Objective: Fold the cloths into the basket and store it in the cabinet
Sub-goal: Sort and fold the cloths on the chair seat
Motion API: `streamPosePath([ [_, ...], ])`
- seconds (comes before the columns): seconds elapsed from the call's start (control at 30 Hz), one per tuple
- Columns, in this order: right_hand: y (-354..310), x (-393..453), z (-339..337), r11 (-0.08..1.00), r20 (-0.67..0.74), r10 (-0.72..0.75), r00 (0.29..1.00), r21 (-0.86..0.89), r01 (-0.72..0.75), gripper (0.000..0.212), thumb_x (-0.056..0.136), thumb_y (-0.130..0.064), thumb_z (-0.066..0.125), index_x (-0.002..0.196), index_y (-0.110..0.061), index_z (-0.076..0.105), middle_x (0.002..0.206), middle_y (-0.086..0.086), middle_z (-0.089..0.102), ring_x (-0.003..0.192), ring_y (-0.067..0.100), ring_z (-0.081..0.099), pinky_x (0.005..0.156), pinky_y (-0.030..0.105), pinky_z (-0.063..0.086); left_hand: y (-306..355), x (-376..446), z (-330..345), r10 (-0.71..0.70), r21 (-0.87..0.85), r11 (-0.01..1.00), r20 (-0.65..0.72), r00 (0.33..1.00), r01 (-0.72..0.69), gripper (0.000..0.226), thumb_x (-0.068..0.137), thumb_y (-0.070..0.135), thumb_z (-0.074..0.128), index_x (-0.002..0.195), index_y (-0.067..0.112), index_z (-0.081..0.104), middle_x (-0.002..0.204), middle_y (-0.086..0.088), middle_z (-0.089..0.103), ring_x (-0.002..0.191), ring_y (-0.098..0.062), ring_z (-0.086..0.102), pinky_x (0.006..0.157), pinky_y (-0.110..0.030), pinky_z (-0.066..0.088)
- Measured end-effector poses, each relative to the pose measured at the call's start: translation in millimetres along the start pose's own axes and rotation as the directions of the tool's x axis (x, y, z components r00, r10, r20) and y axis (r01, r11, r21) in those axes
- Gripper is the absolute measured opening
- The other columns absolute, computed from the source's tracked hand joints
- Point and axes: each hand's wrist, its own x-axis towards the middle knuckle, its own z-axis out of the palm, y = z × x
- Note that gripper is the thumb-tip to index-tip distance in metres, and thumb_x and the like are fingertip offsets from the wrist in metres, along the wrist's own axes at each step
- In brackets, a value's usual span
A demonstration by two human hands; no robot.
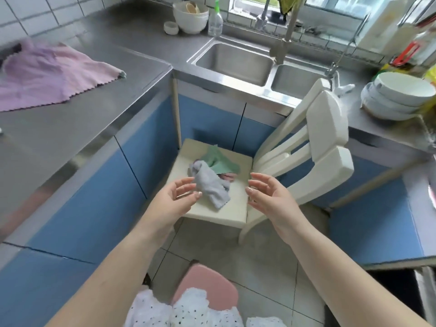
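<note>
Reaching forward over a cream chair seat (pixel 236 199), the person's two hands hang apart with fingers loosely spread and slightly bent, holding nothing. The left hand (pixel 175 197) is palm-up and wide, its fingertips just beside the near end of a crumpled grey cloth (pixel 211 184); whether they touch the fabric cannot be told. The right hand (pixel 266 192) is also wide, palm turned inward, to the right of that cloth and apart from it, with the white chair back (pixel 328 128) just beyond its fingers.

Between the two hands lies the heap of cloths on the seat: the grey cloth nearest, a green cloth (pixel 220 161) beyond it, and a small pink cloth (pixel 227 177) peeking out between the grey and green ones, closer to the right hand. All three are unfolded and bunched.

Far to the left of the left hand, a large pink-lilac cloth (pixel 47 74) lies spread on the steel desk (pixel 70 128), one corner pointing toward the double sink (pixel 238 62). Beyond the sink's left corner stand stacked white bowls (pixel 191 16) and a clear bottle (pixel 215 20). Far to the right of the right hand, a stack of white plates (pixel 398 95) sits on the desk. Blue cabinet doors (pixel 99 204) run under the desk, left of the left forearm. Below both forearms, nearest the person, a pink stool (pixel 207 286) shows.
</note>
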Motion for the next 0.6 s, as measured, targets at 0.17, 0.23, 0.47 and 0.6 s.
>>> streamPosePath([
  [0.17, 10, 27, -2, 0.998, 0.031, 0.044, 0.999, -0.045, -0.043, 0.026, 0.086, -0.019, 0.067, 0.099, -0.04, 0.059, 0.103, -0.016, 0.065, 0.098, 0.004, 0.062, 0.086, 0.029, 0.052, -3, 24, -10, -0.002, -0.018, 1.0, -0.061, 0.998, 0.001, 0.039, 0.078, 0.024, 0.074, 0.113, 0.03, 0.057, 0.113, 0.009, 0.063, 0.105, -0.003, 0.06, 0.086, -0.026, 0.048],
  [0.23, 14, 49, 3, 0.995, 0.028, 0.074, 0.997, -0.068, -0.072, 0.026, 0.086, -0.019, 0.067, 0.099, -0.04, 0.058, 0.102, -0.018, 0.064, 0.096, 0.001, 0.062, 0.079, 0.021, 0.053, -4, 46, -19, -0.009, -0.023, 1.0, -0.07, 0.998, 0.007, 0.037, 0.079, 0.022, 0.073, 0.112, 0.031, 0.058, 0.113, 0.009, 0.063, 0.106, -0.003, 0.06, 0.085, -0.025, 0.047],
  [0.47, 28, 142, 37, 0.983, -0.133, 0.142, 0.981, -0.096, -0.155, 0.026, 0.084, -0.014, 0.068, 0.093, -0.037, 0.06, 0.087, -0.024, 0.066, 0.085, -0.013, 0.061, 0.064, 0.009, 0.049, 17, 169, -59, -0.046, 0.166, 0.986, 0.113, 0.993, 0.026, 0.035, 0.081, 0.022, 0.071, 0.11, 0.034, 0.056, 0.113, 0.011, 0.063, 0.104, 0.0, 0.06, 0.085, -0.021, 0.046],
  [0.6, 60, 184, 42, 0.97, -0.161, 0.195, 0.967, -0.116, -0.215, 0.026, 0.085, -0.016, 0.067, 0.102, -0.033, 0.058, 0.106, -0.014, 0.062, 0.098, -0.001, 0.06, 0.08, 0.018, 0.048, 7, 217, -62, -0.065, 0.25, 0.968, 0.177, 0.982, 0.02, 0.034, 0.083, 0.022, 0.07, 0.111, 0.037, 0.056, 0.111, 0.015, 0.063, 0.095, 0.008, 0.061, 0.08, -0.016, 0.046],
])
